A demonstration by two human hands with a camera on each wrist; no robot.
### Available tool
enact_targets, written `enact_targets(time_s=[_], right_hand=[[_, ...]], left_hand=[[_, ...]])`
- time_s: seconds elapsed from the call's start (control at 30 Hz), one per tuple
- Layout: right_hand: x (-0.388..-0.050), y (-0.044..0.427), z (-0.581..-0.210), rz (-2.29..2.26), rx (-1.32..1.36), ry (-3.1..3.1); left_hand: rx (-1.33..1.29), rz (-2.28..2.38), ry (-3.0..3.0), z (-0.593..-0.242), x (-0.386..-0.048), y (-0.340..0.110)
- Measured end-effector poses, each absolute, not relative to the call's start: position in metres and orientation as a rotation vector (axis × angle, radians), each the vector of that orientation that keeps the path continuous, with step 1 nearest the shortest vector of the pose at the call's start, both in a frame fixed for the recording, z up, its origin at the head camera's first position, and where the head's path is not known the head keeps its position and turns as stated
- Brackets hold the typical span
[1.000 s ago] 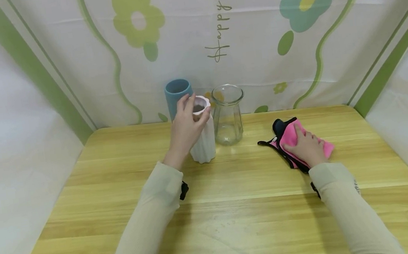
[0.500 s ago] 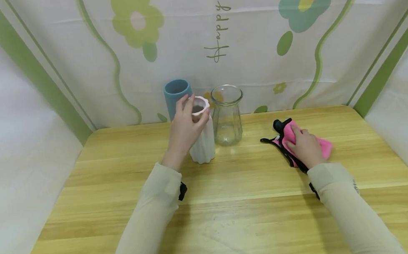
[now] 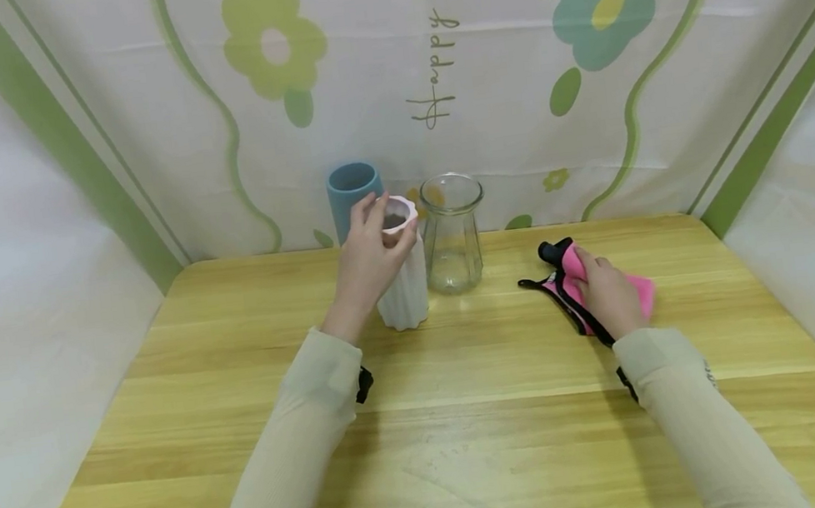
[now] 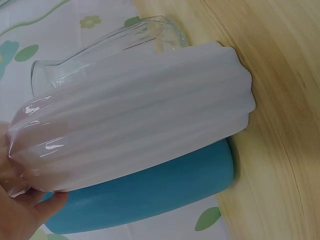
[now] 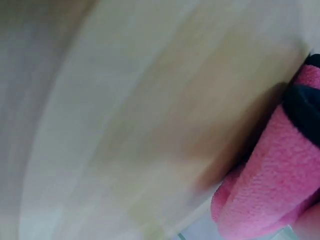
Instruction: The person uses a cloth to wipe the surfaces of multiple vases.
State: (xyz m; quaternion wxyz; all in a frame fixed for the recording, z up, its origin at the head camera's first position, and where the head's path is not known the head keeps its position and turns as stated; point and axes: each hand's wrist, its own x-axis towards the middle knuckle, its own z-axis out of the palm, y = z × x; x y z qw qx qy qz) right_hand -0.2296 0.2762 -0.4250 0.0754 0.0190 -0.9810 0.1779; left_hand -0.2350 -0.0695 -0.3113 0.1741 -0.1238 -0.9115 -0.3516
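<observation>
My left hand (image 3: 364, 271) holds a white ribbed vase (image 3: 405, 300) by its upper rim, thumb on the near side. That vase (image 4: 140, 115) stands upright on the table and fills much of the left wrist view. Close behind it is a smooth blue vase (image 3: 352, 197), with a clear glass vase (image 3: 454, 253) to the right. Over at the right, my right hand (image 3: 612, 298) grips a pink fleecy cloth (image 3: 640, 290) with black edging and a black strap. In the right wrist view the folded cloth (image 5: 270, 185) shows at the edge; most fingers are hidden.
The wooden table (image 3: 475, 447) spreads in front of both arms. A white curtain (image 3: 497, 110) with printed flowers hangs right behind the vases, and white sheets close off the left and right sides.
My right hand's fingers have drawn in, bunching the pink cloth between them and shifting it slightly left. The left hand stays on the white vase. The head view has tilted a little.
</observation>
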Motion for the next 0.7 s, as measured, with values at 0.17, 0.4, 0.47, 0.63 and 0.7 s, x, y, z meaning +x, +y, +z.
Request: enact_targets(time_s=[0.17,0.4,0.47,0.63,0.7], right_hand=[[-0.229,0.273,-0.422,0.572,0.105,-2.857],[-0.228,0.266,-0.416,0.559,0.188,-2.758],[-0.227,0.264,-0.415,0.549,0.205,-2.726],[-0.227,0.259,-0.41,0.54,0.26,-2.66],[-0.227,0.257,-0.407,0.54,0.271,-2.637]], left_hand=[[-0.342,-0.997,-2.59,-0.31,-0.235,-0.07],[-0.343,-1.017,-2.591,-0.311,-0.234,-0.069],[-0.346,-1.019,-2.589,-0.311,-0.234,-0.068],[-0.344,-1.026,-2.586,-0.311,-0.234,-0.069],[-0.343,-1.034,-2.584,-0.311,-0.234,-0.069]])
